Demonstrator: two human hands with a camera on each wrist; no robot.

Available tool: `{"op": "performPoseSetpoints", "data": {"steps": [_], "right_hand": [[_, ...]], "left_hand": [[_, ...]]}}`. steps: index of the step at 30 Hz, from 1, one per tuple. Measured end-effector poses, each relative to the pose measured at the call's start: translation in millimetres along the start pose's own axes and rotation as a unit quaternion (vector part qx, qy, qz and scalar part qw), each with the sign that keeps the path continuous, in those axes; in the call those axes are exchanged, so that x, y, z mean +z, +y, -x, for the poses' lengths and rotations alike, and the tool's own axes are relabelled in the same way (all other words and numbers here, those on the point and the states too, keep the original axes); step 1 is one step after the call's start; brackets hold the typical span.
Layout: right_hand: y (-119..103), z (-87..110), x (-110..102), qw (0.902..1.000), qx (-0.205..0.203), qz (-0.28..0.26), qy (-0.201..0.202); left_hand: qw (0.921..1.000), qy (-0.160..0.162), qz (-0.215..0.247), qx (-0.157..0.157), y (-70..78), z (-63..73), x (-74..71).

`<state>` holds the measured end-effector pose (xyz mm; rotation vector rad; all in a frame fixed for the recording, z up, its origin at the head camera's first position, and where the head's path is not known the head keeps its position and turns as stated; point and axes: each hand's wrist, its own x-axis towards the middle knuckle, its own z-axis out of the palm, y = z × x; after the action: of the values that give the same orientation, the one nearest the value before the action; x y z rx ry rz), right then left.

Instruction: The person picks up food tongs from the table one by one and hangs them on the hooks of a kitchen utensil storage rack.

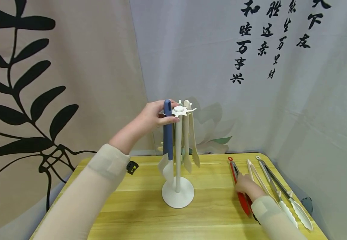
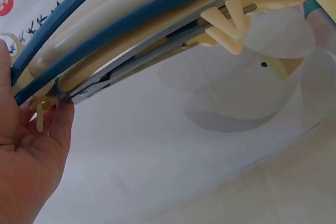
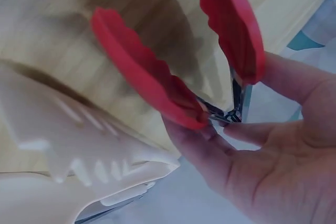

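Observation:
A white utensil stand point(image 1: 177, 196) rises from a round base on the wooden table. My left hand point(image 1: 154, 115) grips its hooked top, thumb in front and fingers behind. Blue-handled tongs point(image 1: 168, 133) with pale tips hang on its left side, the thumb crossing their handle. Cream utensils point(image 1: 188, 140) hang on the right side. In the left wrist view, fingertips meet at the upper ends of the hanging tools. At the table's right, my right hand point(image 1: 248, 186) holds red-tipped tongs point(image 3: 142, 77) near their metal arms; their scalloped red heads stand apart.
Right of my right hand lie cream tongs point(image 1: 260, 180) and two metal-armed tongs point(image 1: 281, 180) with pale heads, side by side along the right edge of the table point(image 1: 125, 206). A cloth backdrop point(image 1: 203, 66) with printed writing and leaves hangs behind.

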<state>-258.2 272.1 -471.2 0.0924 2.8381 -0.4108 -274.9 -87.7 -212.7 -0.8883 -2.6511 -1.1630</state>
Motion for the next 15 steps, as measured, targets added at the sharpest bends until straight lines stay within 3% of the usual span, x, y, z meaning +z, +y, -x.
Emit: {"op": "performPoseSetpoints", "data": {"steps": [9,15], "right_hand": [[-6.3,4.8,-3.8,0.9948,-0.009,-0.100,-0.015],[-7.8,6.7,-1.9,0.9948,-0.025,-0.099,-0.001]], "left_hand": [[0.9997,0.024,-0.006,0.001,3.2,1.2,5.0],[0.9993,0.035,-0.016,-0.003,4.9,2.7,6.3]]}}
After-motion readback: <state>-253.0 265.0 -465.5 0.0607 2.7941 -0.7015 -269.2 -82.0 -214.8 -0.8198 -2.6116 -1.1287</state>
